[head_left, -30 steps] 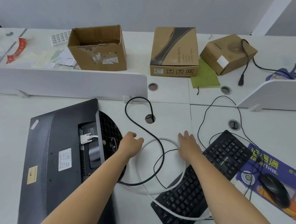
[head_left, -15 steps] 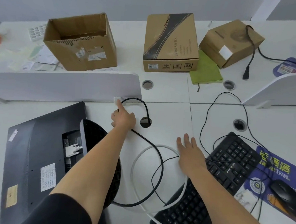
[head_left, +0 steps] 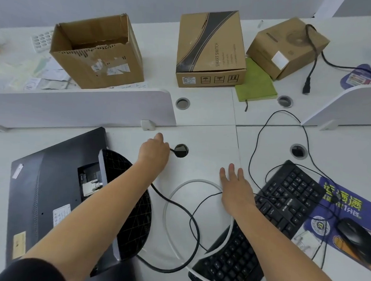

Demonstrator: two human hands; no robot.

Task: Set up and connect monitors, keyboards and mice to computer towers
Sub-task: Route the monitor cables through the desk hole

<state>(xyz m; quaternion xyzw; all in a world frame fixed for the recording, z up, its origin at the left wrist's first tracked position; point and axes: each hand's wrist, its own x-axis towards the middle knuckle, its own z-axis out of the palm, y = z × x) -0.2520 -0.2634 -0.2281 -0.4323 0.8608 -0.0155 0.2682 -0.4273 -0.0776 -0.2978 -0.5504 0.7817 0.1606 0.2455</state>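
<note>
surface (head_left: 204,139): white, flat, laminate
left: flat dark grey monitor (head_left: 49,187), face down
right: black plastic keyboard (head_left: 289,197), blue printed mouse pad (head_left: 353,205)
back: open brown cardboard box (head_left: 98,56)

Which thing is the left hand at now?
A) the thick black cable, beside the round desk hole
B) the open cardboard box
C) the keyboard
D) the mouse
A: the left hand grips the black cable right next to the desk hole.
</note>
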